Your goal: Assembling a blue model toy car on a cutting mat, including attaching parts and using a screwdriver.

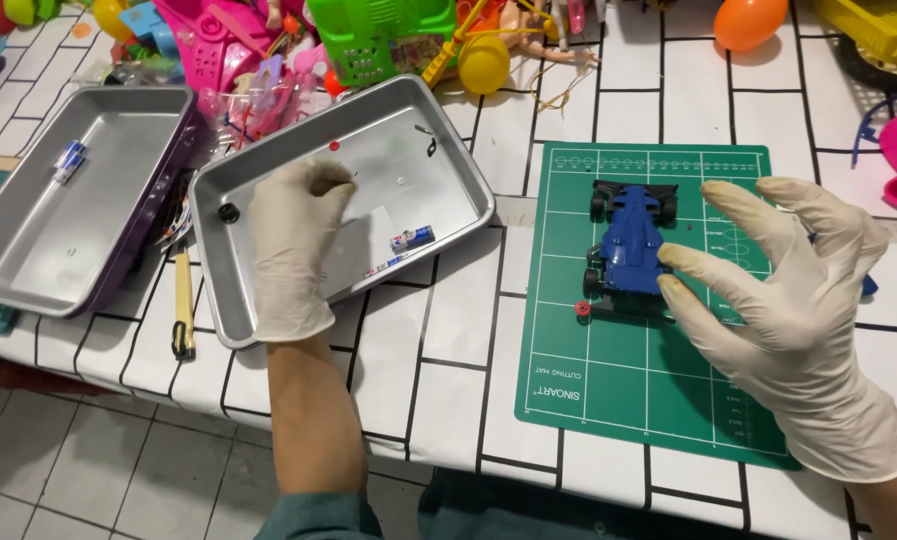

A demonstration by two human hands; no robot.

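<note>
Seen from the head camera, both hands wear pale rubber gloves over a table covered in a white cloth with black lines [449,330]. The left hand [294,245] reaches into the nearer metal tray [459,150], its fingers curled downward toward the tray floor; whether they pinch anything cannot be told, since the back of the glove hides the fingertips. In that tray lie a small black ring [229,212] just left of the hand, a tiny red piece [334,146] above it, and two small batteries [409,240] to its right. The right hand [799,290] hovers with fingers spread wide and holds nothing, its fingertips just beside the right flank of a blue toy race car [631,245]. The car sits on a green cutting mat [629,390], nose pointing away from the person, with black wheels at its far end and a small red wheel [583,311] lying loose near its near left corner. A second metal tray [29,250] sits well to the left with another battery [69,160] in it, and a yellow-handled tool [183,305] lies between the two trays. Bright plastic toys [269,45] crowd the far edge of the table.
</note>
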